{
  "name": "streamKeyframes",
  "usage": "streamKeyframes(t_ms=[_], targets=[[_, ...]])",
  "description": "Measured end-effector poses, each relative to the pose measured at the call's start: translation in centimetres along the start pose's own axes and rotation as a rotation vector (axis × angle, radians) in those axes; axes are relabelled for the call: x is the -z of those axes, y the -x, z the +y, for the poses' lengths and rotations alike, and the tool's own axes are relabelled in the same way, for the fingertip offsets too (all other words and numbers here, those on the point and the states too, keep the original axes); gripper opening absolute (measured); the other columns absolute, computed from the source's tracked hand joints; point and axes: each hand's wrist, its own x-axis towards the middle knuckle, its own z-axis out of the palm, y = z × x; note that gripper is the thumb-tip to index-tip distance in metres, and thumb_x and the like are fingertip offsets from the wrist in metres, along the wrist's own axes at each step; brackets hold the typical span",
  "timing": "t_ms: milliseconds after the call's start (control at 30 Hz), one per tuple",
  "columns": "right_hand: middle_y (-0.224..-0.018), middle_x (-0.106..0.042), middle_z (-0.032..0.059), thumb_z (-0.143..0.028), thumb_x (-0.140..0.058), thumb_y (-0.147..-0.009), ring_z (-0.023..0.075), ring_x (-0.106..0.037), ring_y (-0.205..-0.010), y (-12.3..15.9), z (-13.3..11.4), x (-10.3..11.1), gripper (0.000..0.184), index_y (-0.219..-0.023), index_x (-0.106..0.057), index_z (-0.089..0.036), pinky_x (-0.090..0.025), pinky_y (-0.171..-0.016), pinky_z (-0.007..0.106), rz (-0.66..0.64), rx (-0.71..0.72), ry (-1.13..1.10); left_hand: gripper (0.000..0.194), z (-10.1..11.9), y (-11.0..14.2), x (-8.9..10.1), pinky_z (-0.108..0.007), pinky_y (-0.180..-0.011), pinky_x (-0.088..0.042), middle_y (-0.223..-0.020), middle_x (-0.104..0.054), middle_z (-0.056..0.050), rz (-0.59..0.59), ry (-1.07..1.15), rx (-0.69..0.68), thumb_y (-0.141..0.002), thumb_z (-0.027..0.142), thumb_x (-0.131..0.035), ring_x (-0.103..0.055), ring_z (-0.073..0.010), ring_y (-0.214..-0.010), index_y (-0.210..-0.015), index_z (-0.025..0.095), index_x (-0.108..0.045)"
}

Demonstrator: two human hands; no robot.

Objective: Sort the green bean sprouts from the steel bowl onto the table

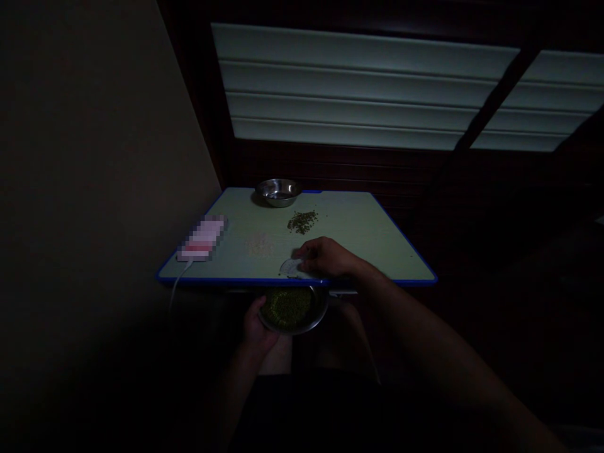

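Observation:
My left hand [258, 330] grips the left rim of a steel bowl [317, 324], its thumb over the edge. Green beans [287, 307], probably mung beans, lie in that bowl, which is just below the table's near edge. On the tabletop by that edge, my right hand [325, 257] has its fingers closed on a clear, rounded plastic piece with markings, looking like a protractor [291, 267]. A few dark beans lie beside the piece at the edge. Farther back is a loose heap of brownish-green beans [302, 221]. To its left spreads a faint patch of pale grains [259, 245].
The small table [358, 217] has a blue rim. A second steel bowl [278, 192] stands at its back left. At the left edge lies a blurred-out phone [202, 238] with a white cable [174, 289] hanging down. A wall rises on the left; light is dim.

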Motion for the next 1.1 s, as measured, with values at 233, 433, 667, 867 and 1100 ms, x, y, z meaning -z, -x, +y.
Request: streamKeyframes(t_ms=[233, 433, 667, 867, 1100], targets=[[-0.083, -0.071, 0.0037, -0.018, -0.073, -0.073, 0.0101, -0.056, -0.064, 0.6, -0.6, -0.2, 0.034, -0.106, -0.07, -0.015, -0.043, -0.061, 0.022, -0.024, -0.005, -0.017, 0.025, 0.0, 0.0, -0.1, -0.041, -0.086, -0.054, -0.085, -0.077, -0.01, 0.027, 0.001, -0.001, -0.076, 0.022, -0.057, -0.071, -0.0258, -0.085, -0.094, 0.013, -0.072], [-0.074, -0.067, 0.001, -0.018, -0.072, -0.072, 0.008, -0.051, -0.056, 0.7, -0.6, -0.2, 0.034, -0.106, -0.068, -0.013, -0.04, -0.056, 0.021, -0.048, -0.029, -0.115, 0.028, 0.1, 0.0, 0.0, -0.041, -0.088, -0.053, -0.086, -0.077, -0.009, 0.024, -0.008, -0.034, -0.076, 0.023, -0.057, -0.071, -0.026, -0.089, -0.098, 0.014, -0.072], [-0.078, -0.069, 0.0016, -0.018, -0.073, -0.071, 0.0092, -0.054, -0.061, -0.6, -0.5, -0.9, 0.034, -0.105, -0.07, -0.015, -0.041, -0.056, 0.021, 0.029, -0.005, -0.142, 0.034, 0.6, 0.3, -0.2, -0.042, -0.09, -0.053, -0.086, -0.078, -0.008, 0.02, 0.029, -0.043, -0.077, 0.022, -0.056, -0.071, -0.0254, -0.088, -0.107, 0.015, -0.071], [-0.071, -0.065, -0.001, -0.019, -0.072, -0.073, 0.0079, -0.05, -0.057, -0.9, -1.1, -1.1, 0.035, -0.108, -0.07, -0.016, -0.039, -0.056, 0.021, -0.08, 0.044, -0.12, 0.031, 1.3, 0.6, 0.0, -0.042, -0.089, -0.053, -0.083, -0.078, -0.008, 0.02, 0.028, -0.053, -0.077, 0.023, -0.055, -0.072, -0.0252, -0.087, -0.101, 0.015, -0.072], [-0.069, -0.064, -0.0017, -0.016, -0.071, -0.072, 0.0074, -0.048, -0.056, -0.6, -1.1, -0.5, 0.035, -0.107, -0.068, -0.013, -0.038, -0.056, 0.021, -0.133, 0.033, -0.223, 0.031, 1.7, 1.0, -0.1, -0.042, -0.091, -0.051, -0.084, -0.078, -0.008, 0.026, 0.019, -0.06, -0.077, 0.023, -0.055, -0.071, -0.026, -0.09, -0.101, 0.015, -0.072]])
